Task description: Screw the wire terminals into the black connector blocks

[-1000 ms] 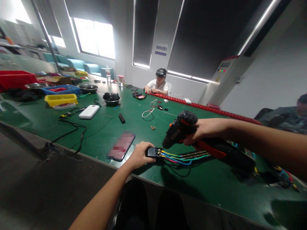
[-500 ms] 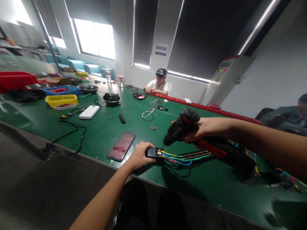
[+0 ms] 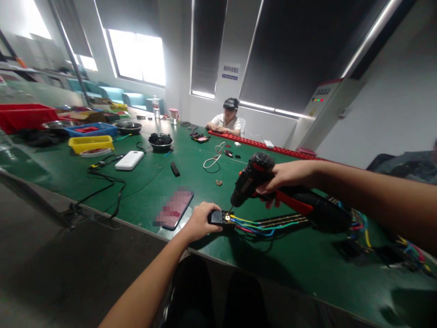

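Observation:
My left hand is wrapped round the end of a black connector block near the table's front edge. Yellow, green, blue and red wires run from the block to the right. A black and red power drill is gripped in my right hand, its body slanting down to the left. The drill's thin bit points at the wired end of the block; whether it touches a screw cannot be made out. A phone lies left of my left hand.
Small brass parts and a black strip lie beyond the block. Further off are a white cable, a white power bank, a bowl and a yellow tray. A person sits across the green table.
My right hand and the drill's body have shifted slightly left, and the drill stands a little more upright over the block. The left hand keeps its hold.

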Available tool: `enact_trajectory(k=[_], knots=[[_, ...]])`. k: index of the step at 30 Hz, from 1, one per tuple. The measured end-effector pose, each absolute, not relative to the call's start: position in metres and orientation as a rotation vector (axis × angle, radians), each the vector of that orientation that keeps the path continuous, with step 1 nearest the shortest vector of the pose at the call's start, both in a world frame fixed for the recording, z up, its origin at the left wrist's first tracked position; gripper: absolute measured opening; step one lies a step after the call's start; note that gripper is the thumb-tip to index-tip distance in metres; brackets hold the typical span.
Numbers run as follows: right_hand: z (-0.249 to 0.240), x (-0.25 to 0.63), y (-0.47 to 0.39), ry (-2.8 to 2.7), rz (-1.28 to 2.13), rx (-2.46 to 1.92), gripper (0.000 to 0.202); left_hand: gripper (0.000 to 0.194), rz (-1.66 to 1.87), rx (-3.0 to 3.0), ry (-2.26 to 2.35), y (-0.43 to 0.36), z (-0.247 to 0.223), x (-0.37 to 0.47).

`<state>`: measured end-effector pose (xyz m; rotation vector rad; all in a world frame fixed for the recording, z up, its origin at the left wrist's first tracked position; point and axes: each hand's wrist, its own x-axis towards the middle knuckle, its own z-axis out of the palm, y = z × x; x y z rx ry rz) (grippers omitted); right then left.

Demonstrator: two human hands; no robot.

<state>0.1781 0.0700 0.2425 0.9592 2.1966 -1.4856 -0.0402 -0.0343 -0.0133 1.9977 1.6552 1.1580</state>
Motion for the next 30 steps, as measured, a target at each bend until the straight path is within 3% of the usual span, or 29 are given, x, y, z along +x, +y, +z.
enact_trajectory(k=[4,11,17,30], knots=[[0.246,0.166,0.093,2.157,-1.369,0.772,0.039,0.047,1.173,1.998,1.632,-0.034,-0.014,-0.041],[0.256,0.154,0.104,2.056,-1.206,0.852,0.052,0.049,1.167,1.985,1.642,-0.034,-0.013,-0.04],[0.251,0.148,0.095,2.249,-1.04,0.871,0.039,0.049,1.16,1.99,1.639,-0.034,-0.015,-0.041],[0.248,0.152,0.095,2.36,-0.893,0.719,0.042,0.048,1.141,1.97,1.646,-0.034,-0.012,-0.04]])
